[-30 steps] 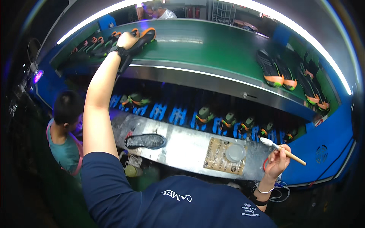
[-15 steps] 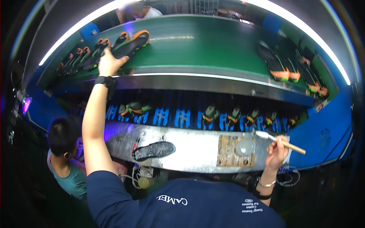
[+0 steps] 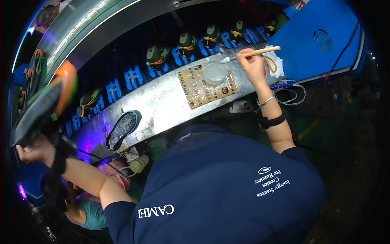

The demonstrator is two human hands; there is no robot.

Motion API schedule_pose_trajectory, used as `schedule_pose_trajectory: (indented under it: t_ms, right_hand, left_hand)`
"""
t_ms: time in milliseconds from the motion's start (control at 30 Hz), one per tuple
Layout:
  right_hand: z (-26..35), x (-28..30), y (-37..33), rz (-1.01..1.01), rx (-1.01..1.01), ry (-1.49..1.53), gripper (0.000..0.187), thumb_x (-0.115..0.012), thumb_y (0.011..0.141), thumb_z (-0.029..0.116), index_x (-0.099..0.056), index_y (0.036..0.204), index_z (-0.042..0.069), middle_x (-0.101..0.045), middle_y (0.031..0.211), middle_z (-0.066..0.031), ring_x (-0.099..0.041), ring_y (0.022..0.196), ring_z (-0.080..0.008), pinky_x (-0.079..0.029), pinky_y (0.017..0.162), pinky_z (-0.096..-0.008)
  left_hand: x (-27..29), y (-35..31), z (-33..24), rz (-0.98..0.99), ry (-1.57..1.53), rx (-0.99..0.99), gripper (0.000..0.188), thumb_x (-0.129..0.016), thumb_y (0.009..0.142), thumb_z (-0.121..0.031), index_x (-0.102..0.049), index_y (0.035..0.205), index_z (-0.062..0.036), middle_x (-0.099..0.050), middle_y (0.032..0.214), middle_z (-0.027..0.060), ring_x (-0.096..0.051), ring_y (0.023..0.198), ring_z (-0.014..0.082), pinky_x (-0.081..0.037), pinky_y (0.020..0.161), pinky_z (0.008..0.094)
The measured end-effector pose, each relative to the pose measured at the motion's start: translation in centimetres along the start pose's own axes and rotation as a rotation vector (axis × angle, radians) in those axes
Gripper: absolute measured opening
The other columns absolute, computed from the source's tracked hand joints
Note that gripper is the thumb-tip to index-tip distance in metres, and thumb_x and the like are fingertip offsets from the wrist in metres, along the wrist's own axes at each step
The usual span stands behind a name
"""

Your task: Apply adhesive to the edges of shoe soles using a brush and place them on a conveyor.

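Note:
Raised at the left, a black shoe upper with orange and green trim (image 3: 42,107) is in my left hand (image 3: 38,152), blurred by motion; the fingers behind it are partly hidden. My right hand (image 3: 252,68) pinches a brush by its wooden handle (image 3: 266,51). The brush's pale head points left, close to the rim of a round bowl of cloudy liquid (image 3: 215,73). Under the bowl lies a printed brown cardboard sheet (image 3: 194,92) on the metal worktop (image 3: 158,110). Between my hands, a dark shoe sole with a whitish coated face (image 3: 123,128) rests on the worktop.
Behind the worktop, blue holders (image 3: 133,78) carry several shoes (image 3: 157,55). A metal-edged conveyor (image 3: 91,26) runs above them. A person in a teal shirt (image 3: 91,213) sits at lower left, beside a yellowish cup (image 3: 139,164). A blue machine panel (image 3: 317,57) stands at right.
My left hand has lifted the shoe upper off the green belt and brought it back toward the left. The view has turned; my right hand still holds the brush near the bowl.

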State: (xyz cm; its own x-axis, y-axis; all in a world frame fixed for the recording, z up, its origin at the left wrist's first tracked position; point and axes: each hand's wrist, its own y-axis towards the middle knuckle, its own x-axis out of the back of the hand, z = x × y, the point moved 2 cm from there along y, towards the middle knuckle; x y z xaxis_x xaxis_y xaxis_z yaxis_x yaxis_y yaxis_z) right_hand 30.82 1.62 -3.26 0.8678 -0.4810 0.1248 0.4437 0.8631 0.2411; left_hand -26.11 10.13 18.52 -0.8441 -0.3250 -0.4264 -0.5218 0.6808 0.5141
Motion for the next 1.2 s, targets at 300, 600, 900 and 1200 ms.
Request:
schedule_pose_trajectory:
  t_ms: [300,600,900,1200]
  right_hand:
    - [-5.9,-1.7,-1.8,0.099,-0.022,-0.335,0.017,-0.057,0.07,0.015,-0.055,0.074,-0.001,-0.052,0.052,-0.0055,-0.047,0.046,-0.0102,-0.038,0.045,-0.0233]
    - [-7.6,-2.2,-1.7,0.143,0.038,-0.381,0.013,-0.058,0.071,0.012,-0.055,0.074,0.0,-0.049,0.051,0.0005,-0.04,0.044,-0.0028,-0.032,0.041,-0.02]
    - [-6.0,-1.3,-2.2,0.155,-0.125,-0.354,0.021,-0.06,0.07,0.015,-0.057,0.079,-0.004,-0.057,0.061,-0.0087,-0.054,0.054,-0.0128,-0.043,0.052,-0.0252]
    - [8.6,-3.2,-0.2,0.248,0.087,0.388,0.009,-0.055,0.078,0.008,-0.054,0.081,-0.001,-0.051,0.06,-0.0036,-0.042,0.044,-0.0041,-0.032,0.038,-0.0156]
  left_hand:
    - [-8.6,-26.5,12.0,0.288,-0.332,1.233,0.057,-0.03,0.077,-0.048,-0.053,0.097,-0.0001,-0.057,0.086,0.0186,-0.057,0.07,0.0239,-0.048,0.06,0.0286]
    - [-8.4,-28.4,10.4,0.738,-0.843,1.285,0.074,-0.051,0.073,-0.05,-0.027,0.126,-0.0054,-0.033,0.121,0.0259,-0.039,0.109,0.0362,-0.043,0.082,0.0433]
    - [-5.5,-20.4,14.7,0.566,-0.279,0.839,0.059,-0.06,0.074,-0.033,-0.036,0.119,-0.003,-0.045,0.117,0.0101,-0.046,0.104,0.0222,-0.039,0.086,0.0354]
    - [-14.5,-18.1,8.6,0.873,0.113,0.2,0.037,-0.078,0.052,-0.01,-0.057,0.081,0.0008,-0.06,0.077,0.0044,-0.056,0.07,0.0125,-0.046,0.065,0.0253]
